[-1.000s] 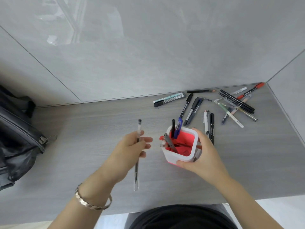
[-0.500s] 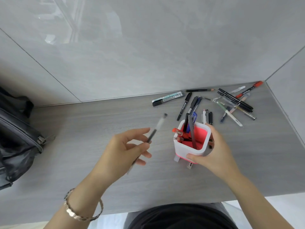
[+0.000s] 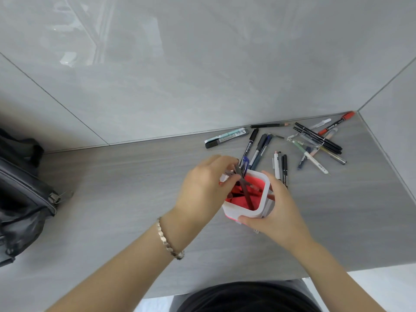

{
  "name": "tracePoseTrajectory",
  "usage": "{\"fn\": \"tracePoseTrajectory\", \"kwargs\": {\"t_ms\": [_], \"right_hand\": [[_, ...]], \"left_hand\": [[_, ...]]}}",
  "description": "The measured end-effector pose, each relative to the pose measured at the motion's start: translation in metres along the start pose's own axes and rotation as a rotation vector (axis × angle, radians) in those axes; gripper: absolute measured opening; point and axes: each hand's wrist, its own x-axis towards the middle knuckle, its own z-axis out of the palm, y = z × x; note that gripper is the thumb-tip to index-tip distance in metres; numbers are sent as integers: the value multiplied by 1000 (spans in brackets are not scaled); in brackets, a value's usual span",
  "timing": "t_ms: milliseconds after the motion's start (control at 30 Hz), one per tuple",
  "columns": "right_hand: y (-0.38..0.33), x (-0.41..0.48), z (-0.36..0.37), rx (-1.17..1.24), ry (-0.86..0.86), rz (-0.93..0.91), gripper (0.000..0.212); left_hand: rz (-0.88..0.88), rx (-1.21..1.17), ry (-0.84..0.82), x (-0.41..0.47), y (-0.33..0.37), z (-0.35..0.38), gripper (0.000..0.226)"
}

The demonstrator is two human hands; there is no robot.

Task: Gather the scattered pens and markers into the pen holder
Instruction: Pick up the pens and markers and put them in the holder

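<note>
A white pen holder with a red inside stands on the grey desk, with several pens in it. My right hand grips its near right wall. My left hand is at the holder's left rim, fingers pinched on a clear pen whose lower end is inside the holder. Behind the holder lie several loose pens: a mint marker, a black marker, a dark pair, three side by side. A crossed pile with a red-capped marker lies in the right corner.
A black bag sits at the desk's left edge. Grey tiled walls close the desk at the back and on the right. A thin pencil lies along the back wall. The desk's near edge runs just above my lap.
My left hand has carried the clear pen from the left of the holder to its rim and lowered the pen's end inside. My right hand kept its hold on the holder.
</note>
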Motion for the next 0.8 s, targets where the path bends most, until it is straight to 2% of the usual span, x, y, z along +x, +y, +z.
{"fn": "tracePoseTrajectory", "kwargs": {"t_ms": [67, 133, 200, 267, 367, 400, 467, 533, 600, 667, 800], "right_hand": [[-1, -1, 1, 24, 23, -14, 87], [0, 0, 3, 56, 29, -9, 84], [1, 2, 3, 63, 22, -2, 85], [4, 5, 0, 72, 31, -2, 84], [11, 12, -12, 99, 52, 21, 86], [12, 15, -17, 109, 62, 29, 86], [14, 22, -28, 123, 96, 43, 85], [18, 29, -37, 111, 134, 54, 84], [21, 36, -45, 94, 156, 74, 88], [24, 41, -51, 94, 167, 86, 89], [27, 49, -58, 91, 163, 98, 87]], "left_hand": [[116, -19, 54, -10, -6, 13, 33], [248, 49, -33, -20, -11, 27, 42], [304, 109, -120, -21, -9, 32, 44], [247, 21, -174, -11, -10, 27, 49], [20, -209, -70, 23, -22, 20, 49], [-88, -212, -59, 38, -33, 20, 48], [-297, -72, -138, 68, -61, 26, 51], [-421, 62, -217, 92, -88, 36, 55], [-445, 109, -219, 112, -105, 47, 56], [-397, 168, -202, 127, -114, 61, 58], [-303, 435, -277, 140, -121, 84, 48]]}}
